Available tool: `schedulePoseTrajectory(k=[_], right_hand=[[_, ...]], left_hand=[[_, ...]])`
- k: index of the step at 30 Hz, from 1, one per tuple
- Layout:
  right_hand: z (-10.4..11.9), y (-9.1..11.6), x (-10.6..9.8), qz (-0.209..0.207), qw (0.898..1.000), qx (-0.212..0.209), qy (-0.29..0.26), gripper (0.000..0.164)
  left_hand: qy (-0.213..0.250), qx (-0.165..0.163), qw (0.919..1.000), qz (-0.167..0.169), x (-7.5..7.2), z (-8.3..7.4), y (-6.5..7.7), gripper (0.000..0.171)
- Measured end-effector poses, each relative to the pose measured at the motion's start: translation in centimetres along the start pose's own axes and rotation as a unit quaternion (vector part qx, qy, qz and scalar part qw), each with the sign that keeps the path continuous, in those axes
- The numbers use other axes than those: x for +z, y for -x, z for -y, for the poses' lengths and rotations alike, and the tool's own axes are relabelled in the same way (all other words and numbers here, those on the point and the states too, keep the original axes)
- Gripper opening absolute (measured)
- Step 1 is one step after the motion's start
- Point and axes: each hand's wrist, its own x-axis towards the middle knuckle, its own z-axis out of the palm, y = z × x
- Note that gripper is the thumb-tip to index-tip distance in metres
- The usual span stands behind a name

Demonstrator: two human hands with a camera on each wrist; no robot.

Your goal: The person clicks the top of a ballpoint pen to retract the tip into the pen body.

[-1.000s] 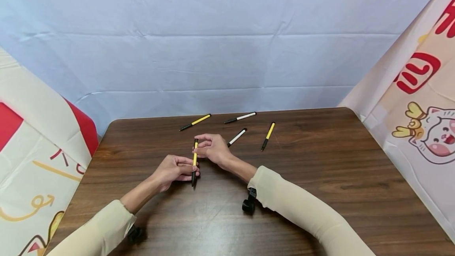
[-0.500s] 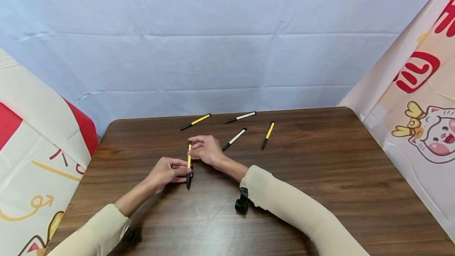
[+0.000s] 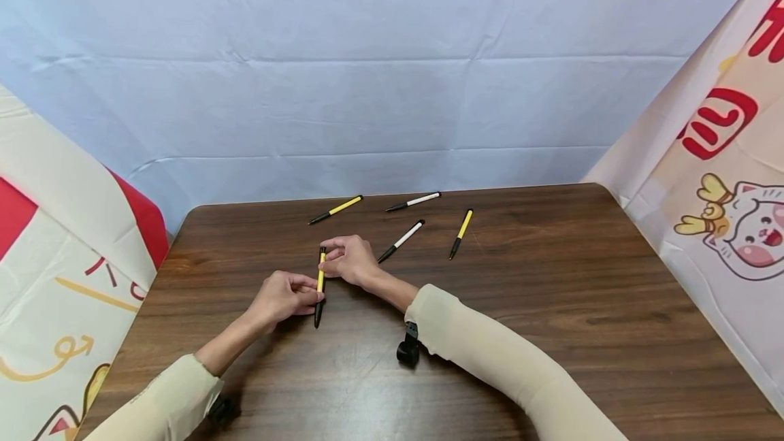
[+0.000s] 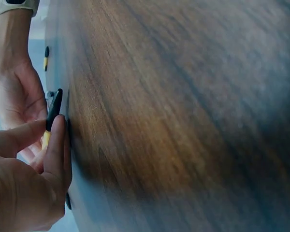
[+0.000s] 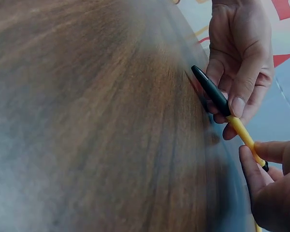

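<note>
Both my hands hold one yellow pen (image 3: pixel 321 279) with a black grip and black end, its tip toward me. My left hand (image 3: pixel 280 298) pinches it low, between thumb and fingers near the black grip, as the right wrist view shows on the pen (image 5: pixel 239 128). At the far end, my right hand (image 3: pixel 352 260) pinches the yellow barrel close to the black end. In the left wrist view the black front part of the pen (image 4: pixel 54 110) sticks out past the left thumb and fingers. Just right of my right hand lies a white pen (image 3: pixel 401 241) with a black grip.
Another yellow pen (image 3: pixel 336 209) and a white pen (image 3: pixel 414 202) lie near the far edge of the brown wooden table (image 3: pixel 551 278). A further yellow pen (image 3: pixel 462 234) lies to the right. A pale cloth (image 3: pixel 392 87) hangs behind the table.
Both hands have shifted a little left with the yellow pen held between them. More of the nearer white pen shows beside the right hand. The pens on the table have stayed put.
</note>
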Motion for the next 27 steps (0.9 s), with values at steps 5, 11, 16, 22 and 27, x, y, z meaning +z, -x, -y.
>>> schedulePoseTrajectory(k=[5, 11, 16, 22, 27], right_hand=[[0.2, -0.1, 0.3, -0.007, 1.000, 0.001, 0.029, 0.044], [0.2, -0.2, 0.7, -0.008, 0.996, -0.015, 0.086, 0.042], [0.2, -0.2, 0.8, -0.015, 0.988, -0.030, 0.153, 0.040], [0.0, -0.4, 1.0, -0.014, 0.984, -0.042, 0.173, 0.039], [-0.1, -0.4, 1.2, -0.015, 0.985, -0.047, 0.164, 0.039]], left_hand=[[-0.054, 0.009, 0.9982, -0.022, -0.1, 0.0, 0.0, 0.019], [-0.118, 0.015, 0.9921, -0.040, -0.4, 0.0, 0.1, 0.015], [-0.120, 0.000, 0.9920, -0.039, -0.6, -0.1, 0.1, 0.016], [-0.153, 0.002, 0.9873, -0.041, -1.0, -0.2, 0.2, 0.016], [-0.168, 0.005, 0.9849, -0.042, -1.1, -0.2, 0.2, 0.018]])
